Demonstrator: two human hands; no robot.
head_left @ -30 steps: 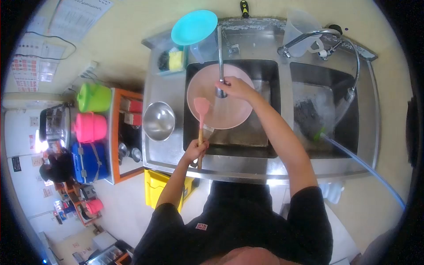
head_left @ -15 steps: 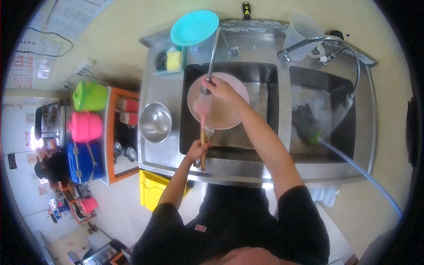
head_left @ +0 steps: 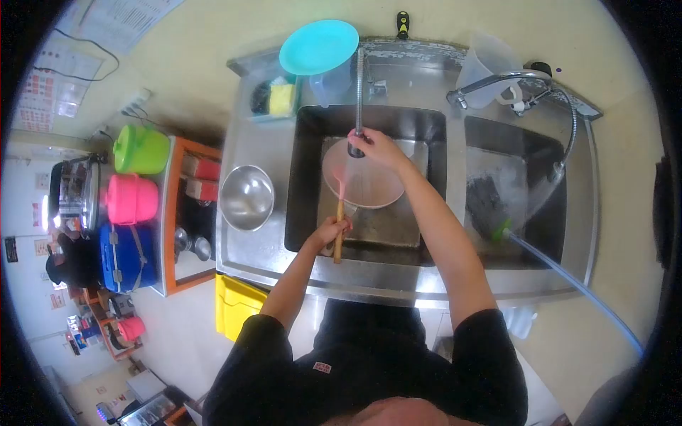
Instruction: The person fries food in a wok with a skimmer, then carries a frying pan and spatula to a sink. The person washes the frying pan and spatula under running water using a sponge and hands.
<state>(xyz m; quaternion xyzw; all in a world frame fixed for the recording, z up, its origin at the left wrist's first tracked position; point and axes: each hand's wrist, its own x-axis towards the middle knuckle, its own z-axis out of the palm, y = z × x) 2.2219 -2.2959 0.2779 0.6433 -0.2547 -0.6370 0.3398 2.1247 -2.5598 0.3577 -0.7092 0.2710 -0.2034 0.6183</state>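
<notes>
My left hand [head_left: 332,231] grips the wooden handle of a pink spatula [head_left: 341,200], whose head is turned edge-on over the left sink basin [head_left: 305,213]. My right hand [head_left: 376,149] holds the nozzle of a flexible metal spray hose [head_left: 359,85] above a pink plate [head_left: 376,188] that lies in the basin. Water sprays from the nozzle onto the spatula head and the plate.
A steel bowl [head_left: 246,197] sits on the counter left of the basin. A turquoise plate [head_left: 318,47], sponges [head_left: 277,98] and a clear jug [head_left: 483,60] stand at the back. The right basin [head_left: 540,184] holds a tap [head_left: 497,79], a hose and a dark scrubber. Coloured containers [head_left: 131,199] stand at left.
The spatula head has turned from flat to edge-on. My right hand first swung the nozzle left, then back to the right; my left hand has shifted slightly right.
</notes>
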